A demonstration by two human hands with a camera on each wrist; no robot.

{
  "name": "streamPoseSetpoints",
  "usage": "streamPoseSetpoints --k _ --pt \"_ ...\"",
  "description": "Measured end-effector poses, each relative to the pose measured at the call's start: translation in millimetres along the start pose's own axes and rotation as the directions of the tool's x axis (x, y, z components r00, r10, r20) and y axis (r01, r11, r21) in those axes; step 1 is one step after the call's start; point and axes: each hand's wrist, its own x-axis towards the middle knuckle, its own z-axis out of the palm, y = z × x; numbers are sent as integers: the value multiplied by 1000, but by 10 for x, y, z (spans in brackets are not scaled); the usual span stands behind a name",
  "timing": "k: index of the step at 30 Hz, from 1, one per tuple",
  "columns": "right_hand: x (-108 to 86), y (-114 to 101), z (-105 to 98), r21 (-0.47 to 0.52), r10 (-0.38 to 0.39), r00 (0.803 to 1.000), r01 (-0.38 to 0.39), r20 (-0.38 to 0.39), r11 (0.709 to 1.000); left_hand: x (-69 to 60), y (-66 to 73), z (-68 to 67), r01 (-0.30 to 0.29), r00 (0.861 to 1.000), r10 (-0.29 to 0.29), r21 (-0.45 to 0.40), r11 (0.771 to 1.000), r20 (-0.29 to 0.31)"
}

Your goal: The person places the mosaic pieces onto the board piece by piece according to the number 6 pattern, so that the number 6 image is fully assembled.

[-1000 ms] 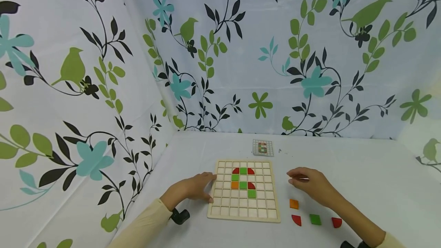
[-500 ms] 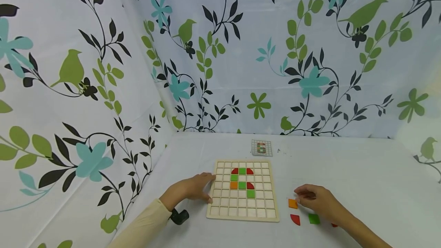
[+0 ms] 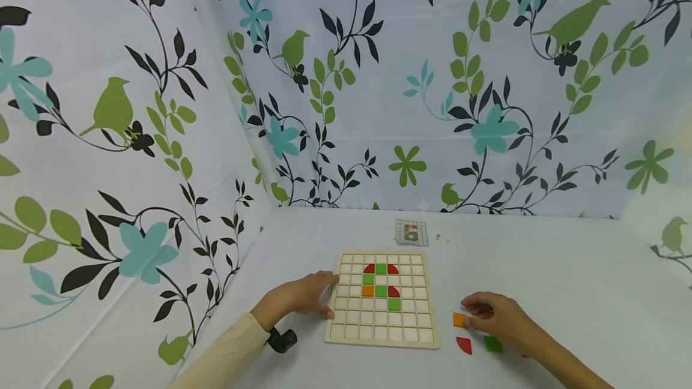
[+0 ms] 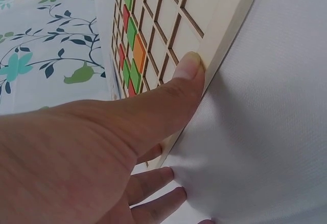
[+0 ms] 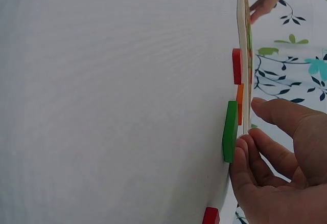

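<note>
A wooden grid board (image 3: 359, 332) lies on the white cloth, with green, red and orange tiles set in several of its cells. My left hand (image 3: 309, 294) rests at the board's left edge. In the left wrist view its thumb (image 4: 189, 68) presses on the frame, fingers spread along the side. My right hand (image 3: 497, 317) is low over the cloth beside a loose orange square tile (image 3: 459, 320). Thumb and index finger are apart in the right wrist view, with nothing seen between them. A red quarter-round tile (image 3: 464, 345) and a green square tile (image 3: 493, 344) lie nearer me.
Behind the board lies a small card (image 3: 411, 233) printed with a coloured grid pattern. Another red tile (image 5: 211, 216) shows at the bottom of the right wrist view; my arm mostly covers it in the head view. A patterned curtain (image 3: 346, 137) hangs behind.
My right hand has come down and toward me, from right of the board to the loose orange tile. It has barely moved in the last half second. The left hand stays put.
</note>
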Motion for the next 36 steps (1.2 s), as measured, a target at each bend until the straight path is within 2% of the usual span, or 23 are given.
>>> streamPoseSetpoints --k 13,17,28,32,36 --pt "22 15 33 -72 -29 999 31 29 997 -5 22 -15 -8 1000 8 -2 1000 -7" --pt "34 37 52 -94 -61 997 64 37 993 2 11 0 -5 1000 5 -7 1000 -8" --pt "35 -11 84 -206 -117 992 122 39 971 10 -13 11 -12 1000 12 -6 1000 -11" --pt "35 -22 76 -216 -130 991 136 41 967 29 -38 27 -20 1000 20 5 1000 -14" --pt "49 -40 67 -200 -111 993 117 41 973 40 -47 39 -19 1000 19 5 1000 -11"
